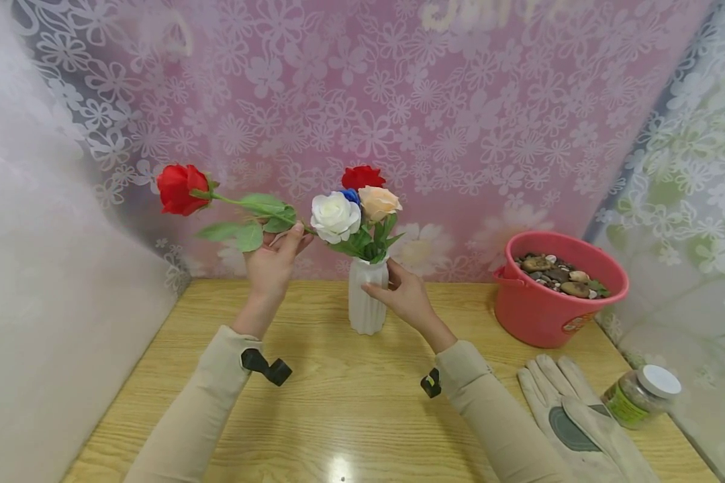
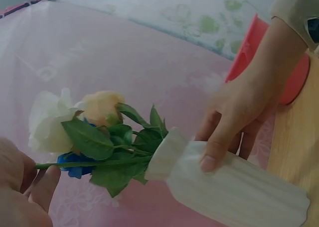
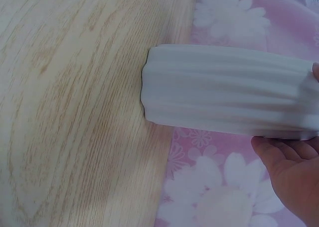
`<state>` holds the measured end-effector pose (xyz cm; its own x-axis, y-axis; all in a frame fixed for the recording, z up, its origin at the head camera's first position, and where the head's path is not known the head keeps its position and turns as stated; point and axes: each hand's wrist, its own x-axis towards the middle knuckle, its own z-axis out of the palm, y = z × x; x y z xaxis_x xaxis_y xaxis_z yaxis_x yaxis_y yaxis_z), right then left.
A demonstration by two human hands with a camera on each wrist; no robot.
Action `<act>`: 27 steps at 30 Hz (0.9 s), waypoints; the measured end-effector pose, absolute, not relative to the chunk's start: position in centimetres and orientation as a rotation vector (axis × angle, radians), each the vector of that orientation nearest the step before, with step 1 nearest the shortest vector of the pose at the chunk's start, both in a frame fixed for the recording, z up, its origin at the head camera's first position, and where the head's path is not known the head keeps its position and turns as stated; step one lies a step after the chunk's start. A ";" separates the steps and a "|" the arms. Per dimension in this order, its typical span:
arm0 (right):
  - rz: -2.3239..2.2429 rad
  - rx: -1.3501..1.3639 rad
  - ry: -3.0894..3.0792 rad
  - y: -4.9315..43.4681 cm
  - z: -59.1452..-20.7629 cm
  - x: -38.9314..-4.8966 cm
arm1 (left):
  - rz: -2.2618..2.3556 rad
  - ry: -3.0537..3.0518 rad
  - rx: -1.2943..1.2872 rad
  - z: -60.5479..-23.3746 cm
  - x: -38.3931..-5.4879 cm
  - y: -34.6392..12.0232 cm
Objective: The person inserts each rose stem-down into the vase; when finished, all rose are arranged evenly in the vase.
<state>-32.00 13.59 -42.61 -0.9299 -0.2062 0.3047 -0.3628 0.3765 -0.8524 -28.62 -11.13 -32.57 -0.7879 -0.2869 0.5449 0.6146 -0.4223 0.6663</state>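
My left hand (image 1: 272, 265) pinches the leafy green stem of a red artificial rose (image 1: 183, 190), which is tilted, bloom to the left. In the left wrist view its stem (image 2: 99, 163) runs from the fingers to the mouth of the white ribbed vase (image 1: 367, 302); whether its end is inside is hidden by leaves. My right hand (image 1: 407, 295) grips the vase near its neck, thumb in front. Upright on the table, the vase holds a white rose (image 1: 335, 217), a peach rose (image 1: 380, 202), a blue flower (image 1: 350, 195) and another red rose (image 1: 363, 177).
A pink bucket (image 1: 538, 318) of pebbles and stones stands at the back right of the wooden table (image 1: 338, 402). Pale work gloves (image 1: 570, 419) lie at the front right, beside a white-lidded jar (image 1: 642, 397). Behind the table hangs a flowered pink sheet (image 1: 435, 134).
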 end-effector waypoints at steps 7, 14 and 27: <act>1.605 0.534 -2.463 13.6 -42.6 -31.9 | -2.153 -1.405 -0.557 -33.5 -29.1 -10.1; 1.606 0.536 -2.457 13.6 -42.6 -32.1 | -1.951 -1.576 -0.522 -33.7 -29.3 -9.1; 1.564 0.555 -2.442 13.6 -42.8 -32.2 | -1.829 -1.805 -0.451 -34.3 -30.1 -8.3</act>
